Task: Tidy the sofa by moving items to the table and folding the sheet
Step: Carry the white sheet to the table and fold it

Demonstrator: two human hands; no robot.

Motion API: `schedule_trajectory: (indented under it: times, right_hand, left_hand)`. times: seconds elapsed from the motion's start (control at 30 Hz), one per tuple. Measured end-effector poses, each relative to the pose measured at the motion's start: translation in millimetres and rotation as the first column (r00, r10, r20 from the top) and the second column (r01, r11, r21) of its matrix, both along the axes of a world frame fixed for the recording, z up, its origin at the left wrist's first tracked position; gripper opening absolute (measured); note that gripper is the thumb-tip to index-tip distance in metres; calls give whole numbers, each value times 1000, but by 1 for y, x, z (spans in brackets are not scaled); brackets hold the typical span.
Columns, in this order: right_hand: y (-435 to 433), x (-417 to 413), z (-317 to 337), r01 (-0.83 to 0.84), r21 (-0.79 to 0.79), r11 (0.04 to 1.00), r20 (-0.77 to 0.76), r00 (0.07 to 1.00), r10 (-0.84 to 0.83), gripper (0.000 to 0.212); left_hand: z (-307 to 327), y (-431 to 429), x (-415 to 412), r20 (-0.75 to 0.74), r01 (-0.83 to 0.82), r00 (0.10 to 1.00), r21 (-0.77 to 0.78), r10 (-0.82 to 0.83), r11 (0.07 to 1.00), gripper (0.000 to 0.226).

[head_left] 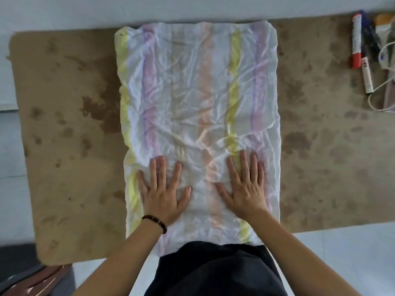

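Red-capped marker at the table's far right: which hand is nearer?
Right. The right hand lies flat on the sheet, on the side toward the marker; the left hand lies flat beside it, farther away.

Bare forearms; dark beaded bracelet (155,222) on left wrist; black garment (213,270).

No text, brand, number or sign can be read. Dark printed marks are borne on the white label of the slim tube (367,75) lying at the far right of the tabletop (64,124), but they are blurred beyond reading. The white band on the red-capped tube (356,39) beside it is likewise too indistinct for any lettering to be made out.
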State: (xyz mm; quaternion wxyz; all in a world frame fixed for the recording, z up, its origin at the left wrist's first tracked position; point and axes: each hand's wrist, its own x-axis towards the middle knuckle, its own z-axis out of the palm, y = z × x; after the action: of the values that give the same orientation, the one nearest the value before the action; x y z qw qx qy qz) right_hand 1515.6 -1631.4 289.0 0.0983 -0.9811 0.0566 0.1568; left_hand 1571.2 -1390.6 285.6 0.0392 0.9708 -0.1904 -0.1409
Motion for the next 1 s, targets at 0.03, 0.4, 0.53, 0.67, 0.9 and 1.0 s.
schedule_trajectory:
  times: [0.03,0.4,0.53,0.67,0.9,1.0]
  right_hand:
    - [1,1,1,4,-7,1000,8,1000,-4,82]
    - [17,-63,5,-9,-26,1000,-69,998,7,82]
    - [12,-74,10,110,-54,992,-9,994,-111,79]
    - [-1,-126,7,284,-15,959,-58,957,-284,70]
    - [-19,-111,17,617,178,766,172,747,-642,45]
    - [-24,-108,23,584,214,783,315,718,-621,27]
  left_hand:
    - [0,-1,0,4,-2,1000,-3,2,1000,71]
    - [0,20,-61,35,-49,998,3,49,999,69]
    - [2,33,-86,50,-76,996,58,73,995,70]
    - [-3,39,-118,35,-192,981,92,189,977,71]
    - [-9,35,-119,82,-261,963,72,255,963,71]
    - [-13,36,-119,123,-260,960,57,252,964,70]
